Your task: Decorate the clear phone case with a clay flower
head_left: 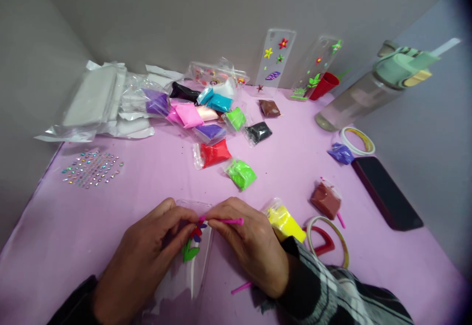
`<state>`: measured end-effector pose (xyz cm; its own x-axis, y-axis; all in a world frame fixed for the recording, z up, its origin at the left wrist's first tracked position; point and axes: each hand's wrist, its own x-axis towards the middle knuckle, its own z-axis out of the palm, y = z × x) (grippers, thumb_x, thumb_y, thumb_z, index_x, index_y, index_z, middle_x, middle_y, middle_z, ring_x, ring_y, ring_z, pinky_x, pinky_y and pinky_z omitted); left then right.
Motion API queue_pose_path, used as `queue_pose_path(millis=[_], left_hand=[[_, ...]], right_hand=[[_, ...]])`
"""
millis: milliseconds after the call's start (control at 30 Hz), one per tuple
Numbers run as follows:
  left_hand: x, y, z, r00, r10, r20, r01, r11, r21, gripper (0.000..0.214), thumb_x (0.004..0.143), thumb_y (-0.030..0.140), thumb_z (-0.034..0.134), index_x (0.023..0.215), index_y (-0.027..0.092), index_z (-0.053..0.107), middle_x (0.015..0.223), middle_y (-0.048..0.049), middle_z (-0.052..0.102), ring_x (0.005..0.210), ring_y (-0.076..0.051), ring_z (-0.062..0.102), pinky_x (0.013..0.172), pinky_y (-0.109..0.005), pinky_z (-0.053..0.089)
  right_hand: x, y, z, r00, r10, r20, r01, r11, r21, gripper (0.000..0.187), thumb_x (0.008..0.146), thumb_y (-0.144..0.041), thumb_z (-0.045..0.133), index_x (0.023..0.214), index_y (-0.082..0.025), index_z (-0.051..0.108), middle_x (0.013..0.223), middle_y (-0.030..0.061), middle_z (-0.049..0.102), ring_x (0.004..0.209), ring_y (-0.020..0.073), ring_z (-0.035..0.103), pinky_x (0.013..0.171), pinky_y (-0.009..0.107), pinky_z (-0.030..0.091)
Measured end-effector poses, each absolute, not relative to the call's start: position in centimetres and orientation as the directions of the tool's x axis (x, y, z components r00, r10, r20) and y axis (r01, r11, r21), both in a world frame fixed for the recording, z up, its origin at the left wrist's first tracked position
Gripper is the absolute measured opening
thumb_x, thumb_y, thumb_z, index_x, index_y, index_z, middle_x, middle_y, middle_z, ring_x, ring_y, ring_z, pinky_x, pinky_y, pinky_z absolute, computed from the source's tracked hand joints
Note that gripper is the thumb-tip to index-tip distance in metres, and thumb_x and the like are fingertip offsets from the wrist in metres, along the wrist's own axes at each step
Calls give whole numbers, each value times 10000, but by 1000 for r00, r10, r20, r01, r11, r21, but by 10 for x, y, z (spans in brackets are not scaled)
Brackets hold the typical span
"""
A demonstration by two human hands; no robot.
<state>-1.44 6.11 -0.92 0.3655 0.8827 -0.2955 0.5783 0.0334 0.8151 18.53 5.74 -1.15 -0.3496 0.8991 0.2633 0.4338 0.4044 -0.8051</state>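
A clear phone case lies on the table under my hands, bearing a clay flower with red and purple petals and green leaves. My right hand pinches a pink modelling tool, its tip reaching to the top of the flower. Fingers of my left hand are closed together at the flower's upper left, by the tool's tip; whether they grip anything is hidden. Beside my right wrist rests a packet of yellow clay. Another pink tool lies below that hand.
Clay packets, including red and green, lie ahead. Rhinestones are at left, near plastic-wrapped packs. Decorated cases lean on the wall. A bottle, phone and tape rolls occupy the right.
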Motion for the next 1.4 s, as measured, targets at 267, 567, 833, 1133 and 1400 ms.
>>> queue_pose_path(millis=[267,567,833,1133,1400], left_hand=[[-15,63,-7,357,886,-296,598,27,801,229,955,444,469,925,276,622,760,37,509,670,-146,543,618,-281,419],[-16,61,-10,330,896,-299,590,51,805,235,950,473,476,919,281,608,750,41,484,662,-144,520,620,-280,410],[-14,64,-12,332,896,-295,582,52,811,212,949,471,487,943,286,591,781,39,493,688,-145,524,636,-282,414],[-17,61,-11,341,898,-277,582,30,813,207,957,448,478,923,278,591,776,39,493,679,-141,525,625,-276,417],[-14,62,-9,354,889,-291,593,27,805,241,958,456,458,983,277,619,809,23,540,723,-158,572,658,-281,456]], right_hand=[[186,58,-13,-318,922,220,469,355,-809,167,990,-202,516,963,-135,667,860,62,661,819,151,619,748,268,504],[188,58,-10,-301,931,205,435,325,-839,163,986,-190,524,967,-132,674,867,60,664,830,145,615,758,269,493],[188,56,-5,-299,936,187,382,297,-875,191,983,-201,528,969,-113,696,852,76,663,812,150,613,740,275,495],[185,58,-9,-340,909,242,394,371,-841,165,978,-179,536,981,-101,681,860,82,673,831,149,618,755,269,510],[187,58,-10,-302,926,227,453,349,-820,160,994,-195,501,967,-156,654,865,55,660,822,154,599,747,288,495]])
